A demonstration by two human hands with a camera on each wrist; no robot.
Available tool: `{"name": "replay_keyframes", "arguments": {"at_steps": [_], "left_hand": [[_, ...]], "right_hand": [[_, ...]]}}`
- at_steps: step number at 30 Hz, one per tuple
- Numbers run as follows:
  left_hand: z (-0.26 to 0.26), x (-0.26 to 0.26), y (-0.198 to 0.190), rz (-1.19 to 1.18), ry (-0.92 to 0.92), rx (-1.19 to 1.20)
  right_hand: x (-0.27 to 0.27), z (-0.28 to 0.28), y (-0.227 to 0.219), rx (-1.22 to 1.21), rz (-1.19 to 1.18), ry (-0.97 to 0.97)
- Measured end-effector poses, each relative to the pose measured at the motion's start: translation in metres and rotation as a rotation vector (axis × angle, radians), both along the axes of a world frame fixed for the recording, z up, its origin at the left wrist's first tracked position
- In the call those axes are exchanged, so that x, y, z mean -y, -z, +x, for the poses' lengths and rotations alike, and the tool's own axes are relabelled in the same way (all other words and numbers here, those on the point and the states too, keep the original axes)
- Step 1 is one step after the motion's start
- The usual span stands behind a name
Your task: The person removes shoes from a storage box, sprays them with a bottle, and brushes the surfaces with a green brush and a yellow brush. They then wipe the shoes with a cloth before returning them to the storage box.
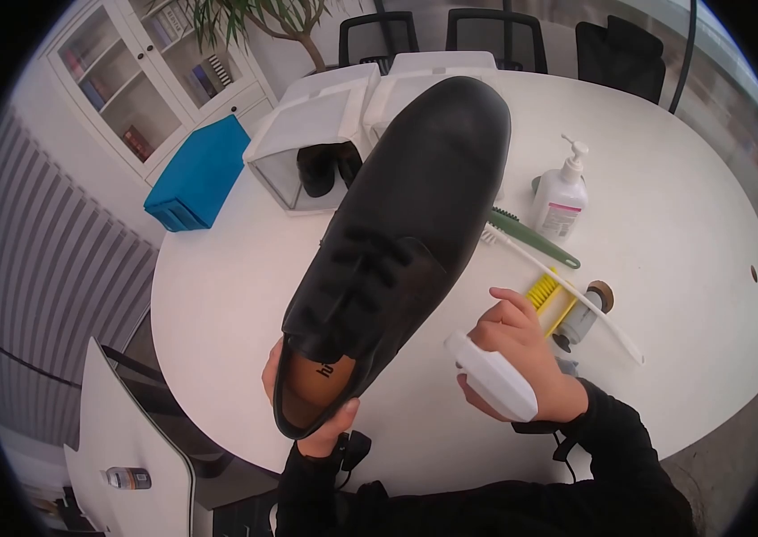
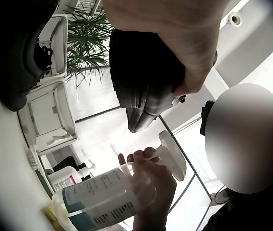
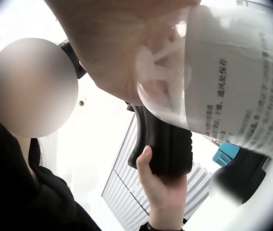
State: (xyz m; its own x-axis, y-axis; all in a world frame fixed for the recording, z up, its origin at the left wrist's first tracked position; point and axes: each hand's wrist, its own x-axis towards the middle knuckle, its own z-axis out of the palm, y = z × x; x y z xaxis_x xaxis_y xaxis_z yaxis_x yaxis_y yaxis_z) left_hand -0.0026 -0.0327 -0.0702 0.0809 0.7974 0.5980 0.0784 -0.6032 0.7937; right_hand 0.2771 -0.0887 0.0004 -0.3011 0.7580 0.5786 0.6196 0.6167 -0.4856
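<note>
A black lace-up shoe (image 1: 424,179) with a tan insole is held up over the white table, toe pointing away. My left hand (image 1: 325,434) grips it round the heel; the left wrist view shows the left hand (image 2: 175,29) above the shoe's heel end (image 2: 143,72). To the right, my right hand (image 1: 531,358) holds a spray bottle, its white spray head (image 1: 495,376) turned towards the shoe. Clear plastic and a printed label (image 2: 98,197) show on the bottle in the left wrist view, the fingers curled round its neck. The bottle's base is hidden in the head view.
White boxes (image 1: 307,112), one with black footwear (image 1: 316,170) inside, and a blue case (image 1: 200,170) stand at the back left. A pump bottle (image 1: 561,201), green brush (image 1: 536,237), white brush (image 1: 612,331), yellow brush (image 1: 543,291) and grey bottle (image 1: 585,318) are at right.
</note>
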Motion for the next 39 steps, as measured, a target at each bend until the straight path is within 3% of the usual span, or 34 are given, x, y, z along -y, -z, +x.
{"name": "replay_keyframes", "arguments": {"at_steps": [4, 7, 11, 16, 19, 22, 25, 28, 31, 34, 36, 39], "left_hand": [[-0.004, -0.001, 0.01, -0.027, 0.002, 0.033], [-0.003, -0.001, 0.008, -0.033, 0.015, 0.072], [-0.005, 0.002, 0.013, -0.128, 0.062, 0.116], [-0.01, 0.002, 0.016, -0.121, 0.06, 0.037], [0.002, 0.003, 0.0, -0.098, 0.071, 0.064], [0.0, 0.001, 0.005, -0.068, 0.025, 0.09], [0.0, 0.0, 0.005, -0.046, 0.01, 0.091], [-0.005, -0.001, 0.011, -0.045, 0.004, 0.072], [-0.024, 0.0, 0.036, -0.093, -0.019, -0.019], [-0.038, 0.0, 0.047, -0.12, -0.05, -0.14], [-0.034, 0.0, 0.041, 0.001, -0.056, -0.174], [0.0, -0.004, -0.012, 0.31, -0.066, -0.19]], "right_hand": [[-0.002, -0.013, -0.005, -0.106, 0.018, -0.008], [0.0, -0.006, 0.0, -0.011, -0.015, -0.092], [0.001, -0.016, -0.003, -0.072, -0.002, -0.073], [0.001, -0.015, 0.0, -0.056, 0.026, -0.09], [0.002, -0.015, 0.001, -0.01, -0.053, -0.236], [0.006, -0.018, -0.004, -0.103, -0.176, -0.231], [-0.001, -0.023, 0.001, -0.283, -0.057, -0.244], [-0.001, -0.013, 0.002, -0.133, -0.052, -0.236], [-0.004, -0.002, 0.009, -0.065, 0.013, -0.093], [-0.007, 0.003, -0.003, -0.247, -0.042, -0.025], [-0.007, 0.01, -0.006, -0.263, -0.06, 0.009], [-0.005, 0.02, -0.009, -0.331, -0.144, 0.064]]}}
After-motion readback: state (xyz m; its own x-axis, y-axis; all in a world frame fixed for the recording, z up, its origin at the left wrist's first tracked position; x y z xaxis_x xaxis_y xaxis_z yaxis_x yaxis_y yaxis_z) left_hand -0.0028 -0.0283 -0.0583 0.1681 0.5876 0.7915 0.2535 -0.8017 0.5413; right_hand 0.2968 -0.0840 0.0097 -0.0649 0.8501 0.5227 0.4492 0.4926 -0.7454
